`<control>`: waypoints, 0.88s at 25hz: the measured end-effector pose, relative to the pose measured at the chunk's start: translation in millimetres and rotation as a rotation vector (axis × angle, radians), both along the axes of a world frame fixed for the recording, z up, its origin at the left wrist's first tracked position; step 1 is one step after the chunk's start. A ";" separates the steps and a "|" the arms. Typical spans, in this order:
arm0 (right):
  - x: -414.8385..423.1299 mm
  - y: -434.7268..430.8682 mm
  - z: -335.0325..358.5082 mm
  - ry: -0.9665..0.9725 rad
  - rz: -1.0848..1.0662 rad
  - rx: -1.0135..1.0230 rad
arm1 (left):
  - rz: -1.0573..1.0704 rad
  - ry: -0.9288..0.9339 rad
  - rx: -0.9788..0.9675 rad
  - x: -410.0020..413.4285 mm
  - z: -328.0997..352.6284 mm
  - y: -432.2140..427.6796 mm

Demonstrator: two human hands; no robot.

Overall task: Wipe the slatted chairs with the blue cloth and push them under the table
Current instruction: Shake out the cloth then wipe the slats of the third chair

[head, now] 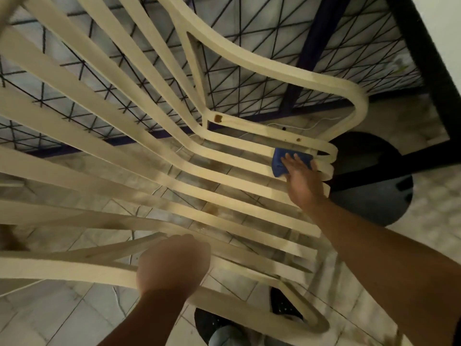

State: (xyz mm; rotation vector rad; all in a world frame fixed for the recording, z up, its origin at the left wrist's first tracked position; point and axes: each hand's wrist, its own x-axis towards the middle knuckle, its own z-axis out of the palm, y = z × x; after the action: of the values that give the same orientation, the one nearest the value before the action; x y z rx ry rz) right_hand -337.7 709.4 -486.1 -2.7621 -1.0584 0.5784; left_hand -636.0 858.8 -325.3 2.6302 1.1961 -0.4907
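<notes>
A cream slatted chair (154, 156) fills most of the view, seen from above and behind its back. My right hand (300, 177) presses the blue cloth (280, 162) flat against the front ends of the seat slats, fingers straight. Only part of the cloth shows past my fingers. My left hand (172, 263) grips the chair's near armrest rail, fingers curled over it. The table's dark frame (429, 71) runs along the right, its round dark base (374, 181) just beyond the seat's front edge.
A dark metal lattice grille (249, 78) stands behind the chair. The floor is pale tile (62, 318). A thin white cable (316, 123) lies on the floor under the seat. My dark shoes (284, 305) show below the armrest.
</notes>
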 end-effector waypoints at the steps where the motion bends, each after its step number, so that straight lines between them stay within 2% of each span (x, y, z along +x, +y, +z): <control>1: 3.0 -17.7 0.1 -0.009 -0.046 0.038 | -0.005 0.001 -0.002 0.0 -0.6 0.8; 5: 7.3 -60.4 6.9 -0.002 -0.414 0.140 | -0.034 0.011 0.013 -0.9 -3.2 4.1; 7: 5.8 -66.9 11.7 0.029 -0.497 0.161 | -0.039 0.034 0.019 -0.3 -2.2 3.8; 9: 2.5 -61.7 9.8 0.029 -0.441 0.142 | -0.033 0.047 0.018 -0.2 -2.5 4.4; 13: -14.4 -0.7 -5.4 -0.002 -0.182 0.104 | -0.042 0.046 -0.027 0.7 -0.5 6.4; 18: -34.7 109.8 -9.8 0.035 -0.257 0.109 | -0.071 0.001 -0.003 2.2 -1.8 8.6; 22: -41.3 197.8 -4.4 0.091 -0.061 0.011 | -0.052 -0.007 0.012 -2.0 -5.4 8.0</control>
State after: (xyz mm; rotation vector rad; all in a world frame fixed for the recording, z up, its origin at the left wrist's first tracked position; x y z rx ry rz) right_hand -379.1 907.2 -490.4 -2.7191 -0.9524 0.6812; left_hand -638.0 866.8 -330.8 2.6770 1.1348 -0.4847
